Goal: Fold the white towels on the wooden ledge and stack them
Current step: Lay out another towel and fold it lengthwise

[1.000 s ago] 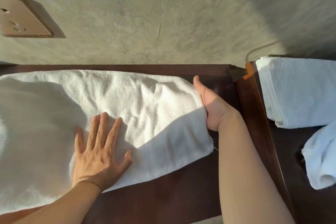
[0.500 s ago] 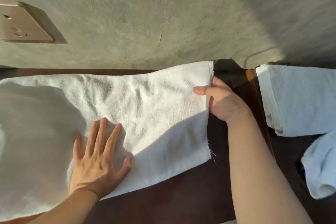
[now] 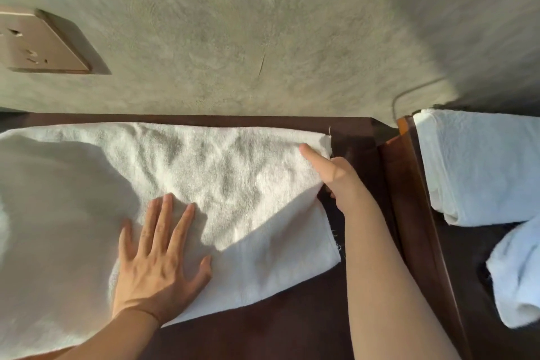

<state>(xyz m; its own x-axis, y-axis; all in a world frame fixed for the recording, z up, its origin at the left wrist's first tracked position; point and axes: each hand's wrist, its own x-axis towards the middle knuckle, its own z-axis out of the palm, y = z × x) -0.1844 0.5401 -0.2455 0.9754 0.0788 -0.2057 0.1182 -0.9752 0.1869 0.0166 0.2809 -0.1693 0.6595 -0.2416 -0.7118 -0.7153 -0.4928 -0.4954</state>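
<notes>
A white towel lies spread across the dark wooden ledge, reaching past the left edge of the view. My left hand presses flat on its near middle, fingers straight and spread. My right hand holds the towel's right edge near the far corner, thumb on top and fingers tucked out of sight under the cloth. The right edge runs nearly straight from the back of the ledge to the front.
A grey wall rises right behind the ledge, with a socket plate at upper left. A raised wooden rail bounds the ledge on the right. Beyond it lie a folded white towel and a rolled one.
My right hand raised the towel's far right corner against the wall, then laid it back down flat, straightening the right edge. My left hand stayed pressed in place.
</notes>
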